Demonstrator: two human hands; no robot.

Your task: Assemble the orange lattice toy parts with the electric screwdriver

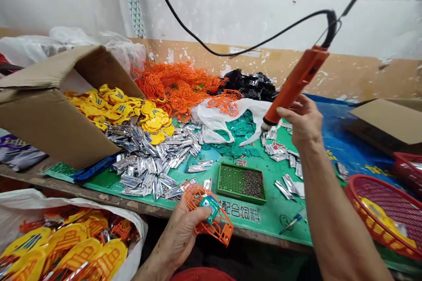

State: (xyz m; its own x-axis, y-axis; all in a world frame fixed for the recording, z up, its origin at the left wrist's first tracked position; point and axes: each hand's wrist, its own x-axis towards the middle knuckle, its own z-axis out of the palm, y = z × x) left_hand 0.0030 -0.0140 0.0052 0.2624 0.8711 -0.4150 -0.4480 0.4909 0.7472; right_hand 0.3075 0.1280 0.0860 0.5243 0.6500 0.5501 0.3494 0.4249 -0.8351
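- Fingers (198, 214) of my left hand grip an orange plastic lattice (221, 229) around a teal piece (209, 207)
- My right fingers (290, 112) hold an orange pen-shaped tool (296, 81)
- Near edge, green mat (273, 224) reads 配合饲料

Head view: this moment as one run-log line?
left hand: holds orange plastic lattice frame with teal piece | right hand: grips orange corded handheld tool | nearby: green tray of small dark parts

black cable (231, 55) above right hand (305, 120)

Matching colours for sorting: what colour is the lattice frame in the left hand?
The lattice frame is orange, shown clearly in the head view.
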